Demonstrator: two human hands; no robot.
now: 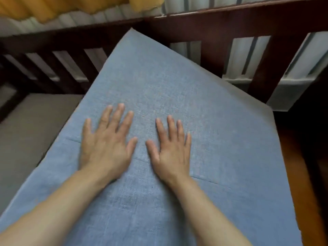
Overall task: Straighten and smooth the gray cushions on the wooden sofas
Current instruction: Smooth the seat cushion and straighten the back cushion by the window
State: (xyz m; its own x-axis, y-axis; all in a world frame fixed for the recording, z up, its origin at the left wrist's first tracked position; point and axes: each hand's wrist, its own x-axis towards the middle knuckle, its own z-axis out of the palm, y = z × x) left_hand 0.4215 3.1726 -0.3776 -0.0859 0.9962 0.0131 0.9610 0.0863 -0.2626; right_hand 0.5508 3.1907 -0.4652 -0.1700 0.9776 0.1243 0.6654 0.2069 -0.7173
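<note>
- Your left hand (104, 144) and right hand (171, 148) both lie flat, fingers spread, palms down on the blue-gray woven fabric seat cushion (177, 86); nothing pinched.
- Both grips sit side by side near mid-cushion, equally close to it.
- Cushion's long axis runs from near-left to the far corner, skewed against the dark wooden slatted sofa frame (230, 23); far corner rides up on the backrest.
- A crease line crosses under your wrists.
- My read: sweep outward, then rotate the cushion square to the frame.
</note>
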